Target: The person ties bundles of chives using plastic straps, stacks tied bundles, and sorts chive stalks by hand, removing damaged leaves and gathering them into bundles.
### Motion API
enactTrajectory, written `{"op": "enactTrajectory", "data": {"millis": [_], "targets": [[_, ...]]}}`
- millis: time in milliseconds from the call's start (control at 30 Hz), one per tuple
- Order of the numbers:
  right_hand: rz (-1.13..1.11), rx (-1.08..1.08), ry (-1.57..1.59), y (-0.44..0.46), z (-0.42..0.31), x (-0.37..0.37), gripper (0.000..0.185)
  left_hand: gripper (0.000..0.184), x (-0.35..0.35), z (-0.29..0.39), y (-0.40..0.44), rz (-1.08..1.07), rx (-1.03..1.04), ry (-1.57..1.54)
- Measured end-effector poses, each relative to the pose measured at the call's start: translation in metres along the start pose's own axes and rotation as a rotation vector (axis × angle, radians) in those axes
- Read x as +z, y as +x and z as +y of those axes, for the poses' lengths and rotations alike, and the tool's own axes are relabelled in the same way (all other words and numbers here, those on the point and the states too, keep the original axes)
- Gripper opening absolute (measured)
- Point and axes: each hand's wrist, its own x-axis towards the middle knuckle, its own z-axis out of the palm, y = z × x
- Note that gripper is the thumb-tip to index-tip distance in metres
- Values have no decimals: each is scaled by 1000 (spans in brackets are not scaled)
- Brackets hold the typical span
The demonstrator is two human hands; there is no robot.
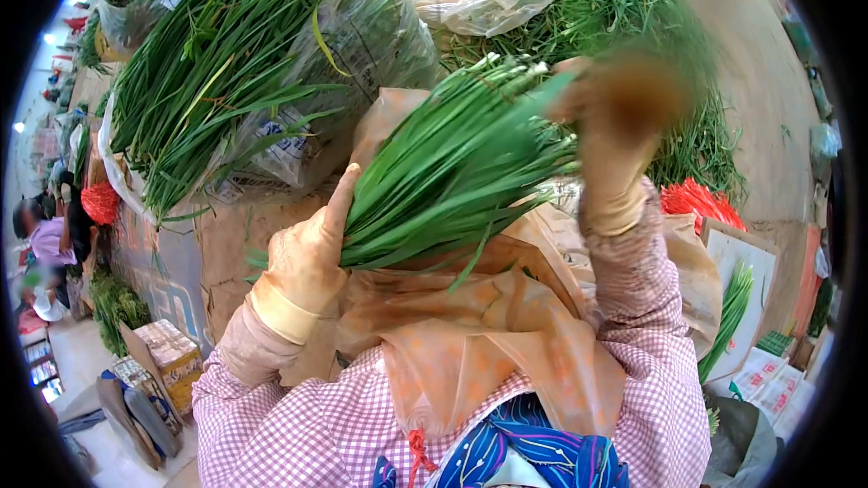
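My left hand [303, 248], in a pale yellow rubber glove, is closed around a thick bunch of long green garlic chives [452, 163]. The bunch lies at a slant above my lap, its pale cut ends pointing away to the upper right. Smeared by motion, my right hand [624, 95] is at the right side of the bunch, close to the pale ends. Whether its fingers grip any stems cannot be made out.
A large heap of garlic chives [226, 63] rests beside a clear plastic bag [380, 36] at upper left. Loose greens [624, 0] pile up at upper right. Red ties [701, 201] lie right of my arm, near a white board [737, 276]. An orange plastic apron [497, 343] covers my lap.
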Motion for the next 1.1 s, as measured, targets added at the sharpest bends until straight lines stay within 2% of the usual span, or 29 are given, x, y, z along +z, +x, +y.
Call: {"op": "enactTrajectory", "data": {"millis": [100, 167, 200, 233, 267, 300, 333, 400, 433, 500, 567, 633, 700, 767, 833, 900, 933, 967, 1100], "targets": [[339, 299, -149, 31, 16, -66, 22, 84, -3, 2, 1, -68, -13, 104], [189, 202, -510, 39, 69, -143, 22, 85, 2, 0, -1, -12, 6, 122], [-34, 155, -1125, 34, 71, -166, 27, 85, 3, 0, -1, 40, 31, 143], [-149, 130, -1457, 26, 79, -182, 33, 85, 4, 0, 0, 47, 49, 139], [-161, 134, -1536, 19, 82, -188, 39, 85, 5, 0, -1, 72, 63, 184], [-110, 115, -1420, 17, 72, -181, 47, 84, 7, 0, -2, 92, 77, 228], [-67, 132, -1178, 14, 61, -172, 54, 84, 9, -1, -3, 111, 117, 245], [-52, 410, -533, 5, 18, -114, 62, 84, 10, 1, -3, 123, 145, 225], [-105, 618, -285, -1, 2, -92, 64, 83, 11, 3, -3, 135, 157, 206], [-231, 581, -296, -27, -6, -48, 49, 83, 19, -1, -3, 146, 164, 228], [-94, 140, -707, -44, 19, -26, 34, 83, 23, -5, -5, 173, 182, 262], [18, 293, -623, -38, 25, -34, 10, 80, 24, -7, -7, 192, 211, 279], [254, 165, -464, -31, 59, -58, 7, 77, 21, -2, -8, 187, 225, 300], [402, 484, -186, -21, 50, -89, 14, 77, 26, -9, -10, 208, 236, 328], [350, 594, -70, -18, 28, -96, 28, 78, 28, -11, -10, 214, 238, 353], [173, 609, -27, -18, 9, -89, 32, 78, 29, -12, -9, 210, 254, 352], [75, 812, 31, -18, -10, -83, 35, 78, 30, -12, -8, 219, 264, 359], [-73, 860, 136, -18, -20, -78, 36, 78, 30, -12, -7, 216, 264, 356], [-288, 644, -401, -26, -22, -41, 29, 77, 29, -12, -7, 234, 302, 387]]}}
